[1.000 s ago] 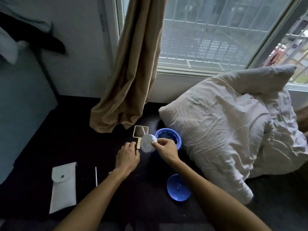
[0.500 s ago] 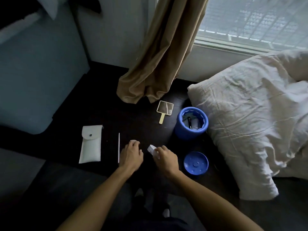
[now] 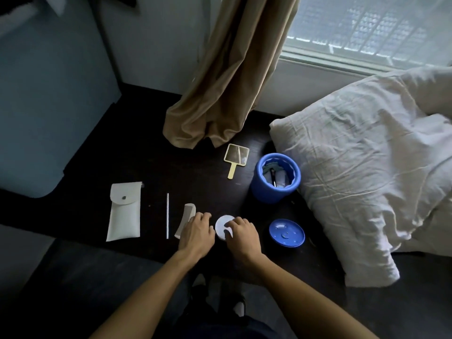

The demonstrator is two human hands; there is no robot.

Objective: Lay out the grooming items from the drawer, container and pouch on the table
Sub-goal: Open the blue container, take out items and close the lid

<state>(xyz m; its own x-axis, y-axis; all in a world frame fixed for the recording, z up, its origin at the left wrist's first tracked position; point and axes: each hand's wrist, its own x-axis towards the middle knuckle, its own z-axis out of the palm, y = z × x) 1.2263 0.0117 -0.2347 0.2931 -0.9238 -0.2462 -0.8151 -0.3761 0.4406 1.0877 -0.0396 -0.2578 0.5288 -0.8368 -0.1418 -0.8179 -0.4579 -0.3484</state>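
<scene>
— Where are the hands?

— Both low on the dark table (image 3: 80, 172), side by side. The right hand (image 3: 241, 237) rests its fingertips on top of a round white jar (image 3: 223, 226), fingers curled loosely over its near right edge rather than closed around it. The jar sits flat on the table, in the gap between the two hands.

— And the left?

— The left hand (image 3: 197, 234) lies palm down, fingers bent and together, covering the near end of a pale comb (image 3: 186, 217). Whether it pinches the comb or only rests on it, I cannot tell.

— What lies further left of that hand?

— A thin metal stick (image 3: 167, 215), then a white snap pouch (image 3: 124, 211), shut, both lying flat and apart.

— To the right of the right hand?

— A blue lid (image 3: 286, 233), upturned, near the wrinkled pillow (image 3: 367, 172).

— Beyond the hands?

— A blue container (image 3: 275, 179), open, with dark items inside that are too dim to name. Left of it, a small hand mirror (image 3: 235, 159), handle pointing toward the hands. Past that hangs a tan curtain (image 3: 230, 77).
</scene>
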